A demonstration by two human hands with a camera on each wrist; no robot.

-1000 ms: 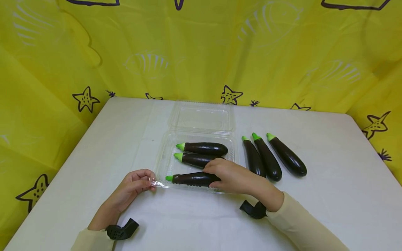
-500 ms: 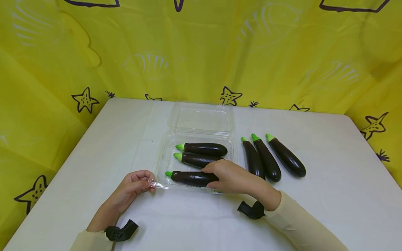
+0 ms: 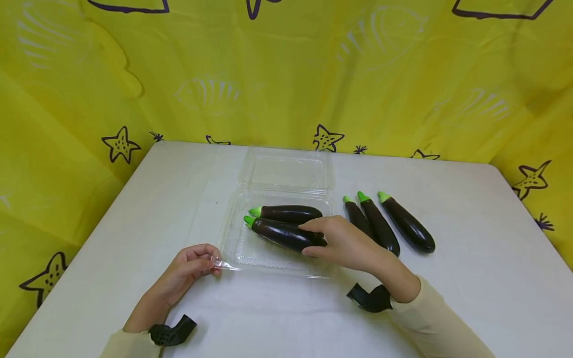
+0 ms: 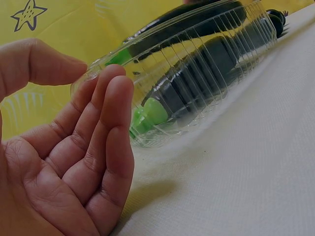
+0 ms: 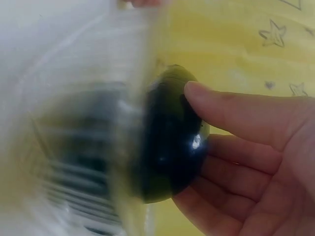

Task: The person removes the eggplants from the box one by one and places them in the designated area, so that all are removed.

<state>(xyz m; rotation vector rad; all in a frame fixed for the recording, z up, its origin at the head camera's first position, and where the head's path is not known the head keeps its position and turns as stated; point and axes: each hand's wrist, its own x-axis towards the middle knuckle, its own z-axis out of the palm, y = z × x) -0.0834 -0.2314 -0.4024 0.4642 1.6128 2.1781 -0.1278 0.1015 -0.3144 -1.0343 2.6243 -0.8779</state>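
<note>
My right hand point(image 3: 344, 243) grips an eggplant point(image 3: 282, 233) by its thick end, thumb on one side and fingers on the other. In the left wrist view this dark eggplant point(image 4: 192, 22) shows above the container's rim, its green stem end to the left. Under it in the head view lies another eggplant point(image 3: 291, 213) in the clear plastic container point(image 3: 255, 256); a third there is hidden behind the held one. At the container's front left corner, my left hand point(image 3: 190, 271) pinches the rim between thumb and fingertips.
The container's clear lid point(image 3: 286, 169) lies folded open toward the back. Right of the container, three more eggplants point(image 3: 408, 226) rest on the white table point(image 3: 277, 318), stems pointing away. A yellow patterned curtain point(image 3: 286, 74) stands behind the table.
The front eggplant has been raised from the container's front part and moved back, now overlapping the other eggplants inside. My left hand stays on the corner.
</note>
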